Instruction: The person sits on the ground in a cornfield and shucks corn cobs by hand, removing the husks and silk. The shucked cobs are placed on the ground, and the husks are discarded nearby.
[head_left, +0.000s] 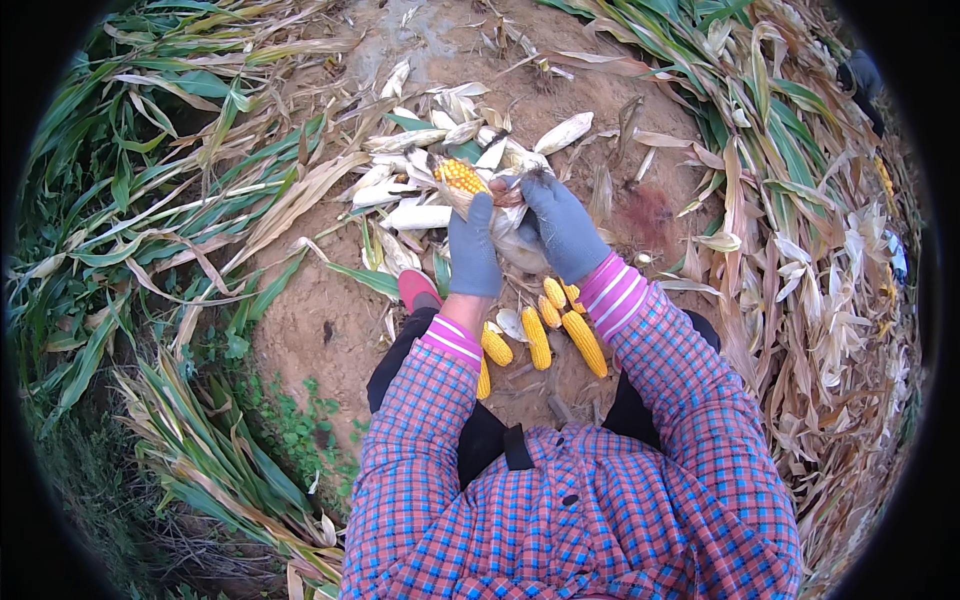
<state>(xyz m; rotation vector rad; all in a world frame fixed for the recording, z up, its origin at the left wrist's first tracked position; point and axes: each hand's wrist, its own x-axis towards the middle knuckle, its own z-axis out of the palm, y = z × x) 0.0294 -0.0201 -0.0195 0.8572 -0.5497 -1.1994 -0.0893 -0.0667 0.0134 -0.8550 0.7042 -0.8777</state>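
Both hands wear grey gloves. My left hand (474, 251) grips a partly husked ear of corn (460, 176), whose yellow kernels show at the upper left end. Pale husk leaves still wrap its lower part. My right hand (562, 221) pinches a bunch of husk and dark silk (512, 196) right beside the ear; the fingertips are partly hidden. Just beyond the hands lies a heap of unhusked corn ears (420, 217). On the soil between my feet rest several bare yellow cobs (537, 339).
Cut corn stalks with green and dry leaves (262, 187) lie along the left. A bank of stalks and dry husks (802, 300) runs down the right side. My pink shoe (417, 288) stands beside the heap. A person's dark clothing (862, 79) shows at the far upper right.
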